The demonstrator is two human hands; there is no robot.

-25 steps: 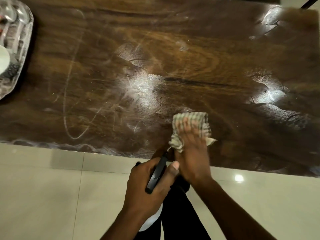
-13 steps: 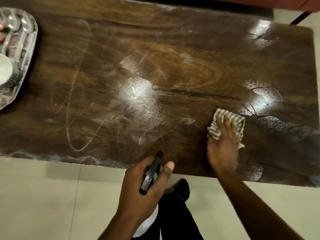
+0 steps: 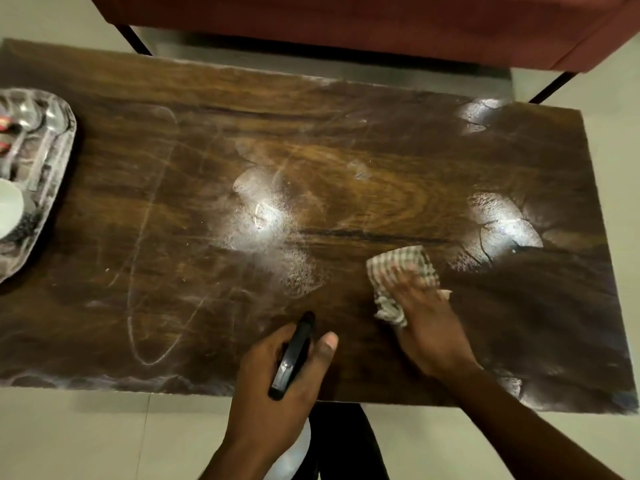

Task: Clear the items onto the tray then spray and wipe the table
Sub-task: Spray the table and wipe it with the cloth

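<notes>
The dark wooden table (image 3: 173, 278) shows wet spray patches and wipe streaks. My right hand (image 3: 427, 327) presses a checked cloth (image 3: 398, 268) flat on the table's right half, fingers blurred from motion. My left hand (image 3: 277, 386) grips a spray bottle (image 3: 292, 358) by its black trigger head near the front edge, with the white bottle body hanging below the hand. A metal tray (image 3: 52, 174) sits at the table's left end with spoons (image 3: 41, 119) and a white bowl (image 3: 8, 209) on it.
A red sofa (image 3: 381, 26) on black legs stands behind the table's far edge. Pale tiled floor (image 3: 86, 441) surrounds the table. My dark trouser leg (image 3: 343, 445) shows below the front edge.
My right hand swept the cloth from the front middle to the right, then slightly back left and away from me. The view tilted up, bringing the sofa in. My left hand kept holding the bottle.
</notes>
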